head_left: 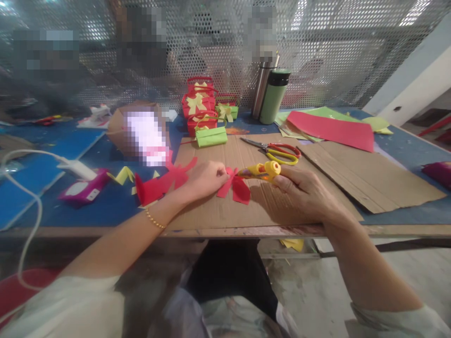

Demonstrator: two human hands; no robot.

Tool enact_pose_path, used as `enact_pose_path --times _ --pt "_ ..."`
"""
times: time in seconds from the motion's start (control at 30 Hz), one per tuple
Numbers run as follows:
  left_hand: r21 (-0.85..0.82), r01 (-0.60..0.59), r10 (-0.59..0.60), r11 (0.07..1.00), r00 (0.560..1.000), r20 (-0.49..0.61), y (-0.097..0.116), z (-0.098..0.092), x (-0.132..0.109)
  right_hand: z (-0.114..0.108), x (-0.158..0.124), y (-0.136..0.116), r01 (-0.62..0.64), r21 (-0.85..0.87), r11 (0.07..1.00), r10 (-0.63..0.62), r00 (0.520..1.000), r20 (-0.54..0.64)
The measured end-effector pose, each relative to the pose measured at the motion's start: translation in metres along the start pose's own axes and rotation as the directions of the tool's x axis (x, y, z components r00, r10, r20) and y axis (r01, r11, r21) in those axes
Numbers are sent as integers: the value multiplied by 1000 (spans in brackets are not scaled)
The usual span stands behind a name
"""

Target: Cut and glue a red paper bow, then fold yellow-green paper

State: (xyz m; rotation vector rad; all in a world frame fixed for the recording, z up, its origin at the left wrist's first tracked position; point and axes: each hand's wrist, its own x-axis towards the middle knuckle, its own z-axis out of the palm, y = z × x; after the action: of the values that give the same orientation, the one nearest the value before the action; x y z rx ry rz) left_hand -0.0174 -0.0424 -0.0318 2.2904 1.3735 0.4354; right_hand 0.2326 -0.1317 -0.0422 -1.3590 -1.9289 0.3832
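My right hand point(299, 190) is wrapped around a yellow glue gun point(261, 170), its nozzle pointing left. The nozzle meets the middle of a red paper bow point(241, 190) lying on a cardboard sheet point(211, 213). My left hand point(207, 178) has its fingers pinched at the bow's left side and holds it; the fingertips partly hide the paper. Cut red paper pieces point(158, 185) lie to the left, partly behind my left hand. Beyond the glue gun, scissors point(278, 151) with red and yellow handles rest on the cardboard.
Small red paper baskets point(200, 105) with yellow bows and a green one point(211, 137) stand at the back. Two bottles point(275, 96) are behind the scissors. Red paper point(331, 129) and another cardboard piece point(373, 173) lie right. A white cable point(37, 211) loops at left.
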Motion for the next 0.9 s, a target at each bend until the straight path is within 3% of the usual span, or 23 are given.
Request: enact_pose_path --times 0.37,0.7,0.83,0.9 --pt "6 25 -25 1000 1000 10 2 0 0 -4 0 -3 12 7 1000 -12 996 89" --pt "-32 36 -37 999 999 -39 -4 -3 2 -18 4 -4 122 -7 992 -122 992 18" --pt "168 -119 158 979 956 -248 -5 -6 -3 -18 5 -5 122 -1 992 -122 992 18" --pt "199 -243 285 949 933 -220 -1 -5 -12 -17 3 -2 99 9 995 -99 995 9"
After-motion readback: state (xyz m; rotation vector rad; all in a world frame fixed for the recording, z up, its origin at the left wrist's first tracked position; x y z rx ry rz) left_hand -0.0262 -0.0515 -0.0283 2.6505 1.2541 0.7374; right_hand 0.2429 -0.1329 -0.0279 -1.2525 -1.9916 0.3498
